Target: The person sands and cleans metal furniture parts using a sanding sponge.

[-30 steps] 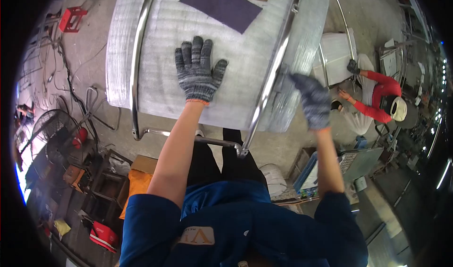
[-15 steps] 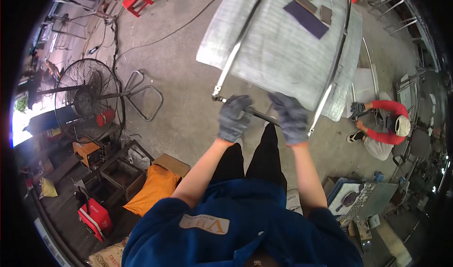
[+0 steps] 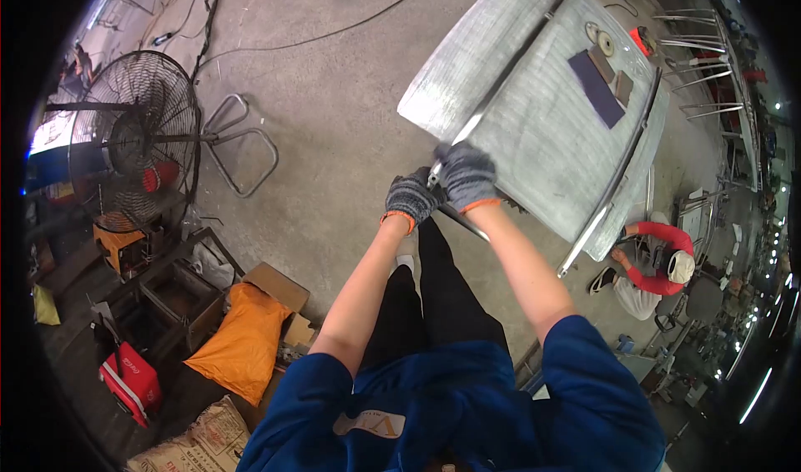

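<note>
A long metal tube [image 3: 509, 76] lies slanted over a padded, sheet-covered surface, its near end reaching my hands. My right hand [image 3: 467, 174], in a grey knit glove with an orange cuff, is wrapped round that tube near its end and slightly blurred. Close against it, my left hand [image 3: 410, 197], gloved the same way, is closed on the end of a dark crossbar [image 3: 463, 223] at the tube's tip. The joint between tube and bar is partly hidden by the gloves. A second curved tube [image 3: 613, 176] rests on the sheet's right side.
The grey sheet [image 3: 542, 151] carries a dark strip [image 3: 596, 88], small blocks and round discs. A large fan [image 3: 133, 138] stands left. An orange sack [image 3: 242, 338] and red cooler box [image 3: 129, 380] lie lower left. A person in red sleeves [image 3: 663, 259] crouches at right.
My view has shifted. My right hand has left the crossbar's right part and taken hold of the left tube near its end. My left hand has moved to the crossbar's end, beside it.
</note>
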